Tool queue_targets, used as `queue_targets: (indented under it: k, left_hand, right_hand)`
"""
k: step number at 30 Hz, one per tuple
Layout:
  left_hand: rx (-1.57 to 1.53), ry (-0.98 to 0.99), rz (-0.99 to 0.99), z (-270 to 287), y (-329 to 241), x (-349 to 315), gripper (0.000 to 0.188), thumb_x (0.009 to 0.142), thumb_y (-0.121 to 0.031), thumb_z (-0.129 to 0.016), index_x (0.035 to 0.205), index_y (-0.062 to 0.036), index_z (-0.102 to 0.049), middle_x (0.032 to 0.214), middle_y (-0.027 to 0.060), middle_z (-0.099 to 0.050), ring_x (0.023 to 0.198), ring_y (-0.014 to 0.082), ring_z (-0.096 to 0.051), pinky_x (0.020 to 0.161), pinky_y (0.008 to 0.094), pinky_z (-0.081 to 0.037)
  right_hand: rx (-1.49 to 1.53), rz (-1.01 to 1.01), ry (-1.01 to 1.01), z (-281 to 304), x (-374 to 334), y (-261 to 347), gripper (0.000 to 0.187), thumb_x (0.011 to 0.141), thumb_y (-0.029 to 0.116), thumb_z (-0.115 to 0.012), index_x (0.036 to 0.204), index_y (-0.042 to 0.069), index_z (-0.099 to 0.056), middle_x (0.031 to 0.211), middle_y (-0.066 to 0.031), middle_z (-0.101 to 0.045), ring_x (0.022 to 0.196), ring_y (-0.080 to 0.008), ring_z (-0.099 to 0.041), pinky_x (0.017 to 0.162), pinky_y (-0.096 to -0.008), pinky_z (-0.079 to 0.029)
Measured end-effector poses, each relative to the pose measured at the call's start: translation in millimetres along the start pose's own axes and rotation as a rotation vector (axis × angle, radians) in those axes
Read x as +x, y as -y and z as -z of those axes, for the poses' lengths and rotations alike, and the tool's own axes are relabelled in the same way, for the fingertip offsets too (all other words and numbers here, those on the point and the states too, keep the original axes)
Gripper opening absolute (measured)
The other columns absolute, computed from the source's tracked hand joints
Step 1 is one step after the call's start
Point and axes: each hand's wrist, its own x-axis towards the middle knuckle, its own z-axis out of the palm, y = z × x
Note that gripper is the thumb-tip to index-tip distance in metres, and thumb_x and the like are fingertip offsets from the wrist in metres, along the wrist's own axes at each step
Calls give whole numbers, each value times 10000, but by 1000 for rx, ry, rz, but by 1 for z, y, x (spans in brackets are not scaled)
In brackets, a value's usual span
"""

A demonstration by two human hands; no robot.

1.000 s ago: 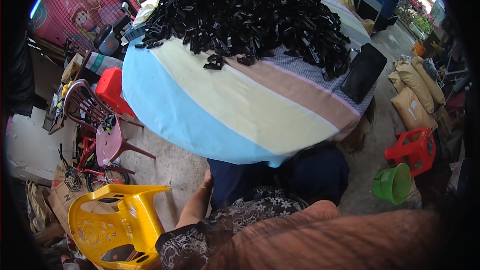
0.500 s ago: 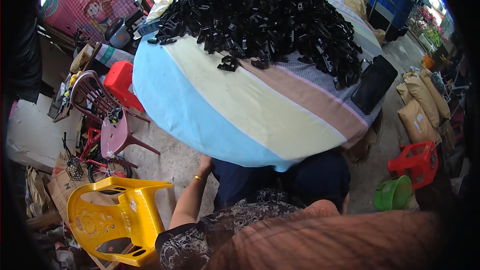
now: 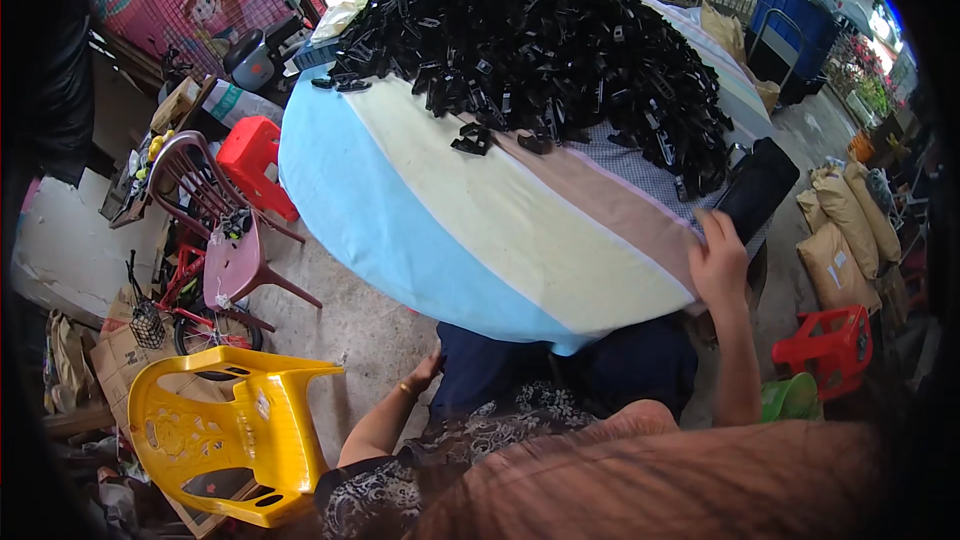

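A round table draped in a blue, cream and brown striped cloth (image 3: pixel 480 240) carries a big heap of small black plastic clips (image 3: pixel 540 40). A few clips (image 3: pixel 472 140) lie loose in front of the heap. My right hand (image 3: pixel 718 262) is raised to the table's right edge, fingers spread on the cloth, just below a flat black rectangular case (image 3: pixel 757 190). My left hand (image 3: pixel 425 373) hangs low beside my dark blue trouser leg (image 3: pixel 480 370) under the table edge, holding nothing I can see.
A yellow plastic chair (image 3: pixel 215 430) stands at lower left, with a maroon chair (image 3: pixel 225 240), a red stool (image 3: pixel 250 160) and a small bicycle (image 3: pixel 170 300) beyond it. To the right are tan sacks (image 3: pixel 835 260), a red stool (image 3: pixel 830 345) and a green bucket (image 3: pixel 790 398).
My right hand has come up into view and reached the table's right edge by the black case. My left arm has stayed low beside my leg.
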Motion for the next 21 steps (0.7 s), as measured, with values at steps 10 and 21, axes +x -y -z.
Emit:
queue_targets:
  k: [10,21]
  left_hand:
    - [-328,-1111,-194,230,-276,86,241,946,-155,-508,1113,5,-577,991,50,-615,874,100,-565,783,242,-456]
    - [629,-455,-563,213,-353,384,313,752,-16,-523,1044,-33,-635,1102,158,-561,991,360,-539,890,414,-454]
  right_hand:
    - [-141,191,199,-69,72,-3,189,713,31,-605,902,44,-606,874,-109,-610,853,-302,-577,728,-391,-489]
    - [238,421,547,-92,107,70,188,670,12,-568,857,-6,-588,902,-152,-579,834,-338,-574,707,-388,-495]
